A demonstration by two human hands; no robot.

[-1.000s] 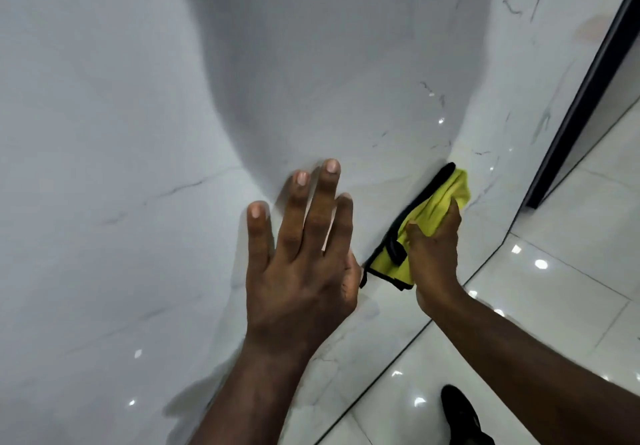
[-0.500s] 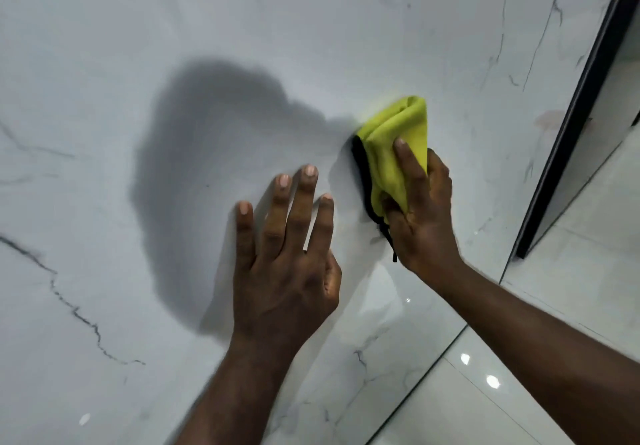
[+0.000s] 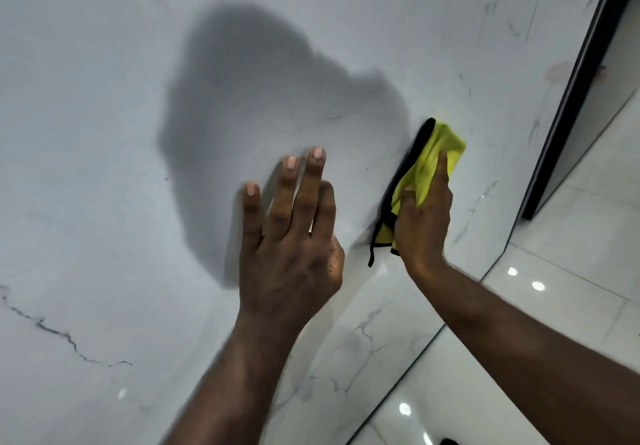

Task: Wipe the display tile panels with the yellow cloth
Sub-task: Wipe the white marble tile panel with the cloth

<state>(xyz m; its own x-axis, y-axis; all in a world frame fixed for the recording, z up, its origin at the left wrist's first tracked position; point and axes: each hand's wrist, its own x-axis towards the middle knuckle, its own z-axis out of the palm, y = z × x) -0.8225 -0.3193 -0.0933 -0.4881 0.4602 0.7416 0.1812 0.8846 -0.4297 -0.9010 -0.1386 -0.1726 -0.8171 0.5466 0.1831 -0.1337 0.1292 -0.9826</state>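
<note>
Scene: A glossy white tile panel (image 3: 104, 133) with faint grey marbling is shown from a head-worn camera, and both hands of a person are laid against it.

Yellow cloth (image 3: 429, 164): It is bunched and pressed to the panel right of centre, between the left hand and the panel's right edge.

Cloth axis: The long axis runs on a slant, from the near-left end by the wrist to the far-right end, which points up the panel and toward the black frame strip (image 3: 581, 81).

Cloth edge: A black trim is seen along the left side, and a thin black strand hangs from the near end.

Right hand (image 3: 422, 223): The cloth is grasped in it, with the thumb hooked over the near part and one finger laid along the yellow fabric toward the far end. The other fingers are hidden behind the hand.

Right arm: It is stretched in from the near right corner, bare, and nearly straight to the wrist.

Left hand (image 3: 294, 244): It is released and holds nothing. It is laid against the panel with the fingers straight, slightly spread and pointed far, and the thumb tucked on the right side.

Left arm: It is raised from the bottom edge, bare.

Gap: The two hands are near each other but apart.

Shadow (image 3: 263, 98): A broad grey patch is cast on the panel, far and left of the left hand.

Dark vein (image 3: 52, 330): A jagged line is marked at the near left of the panel.

Floor (image 3: 571, 289): Pale glossy tiles with bright light spots are seen at the right, beyond the panel's edge.
</note>
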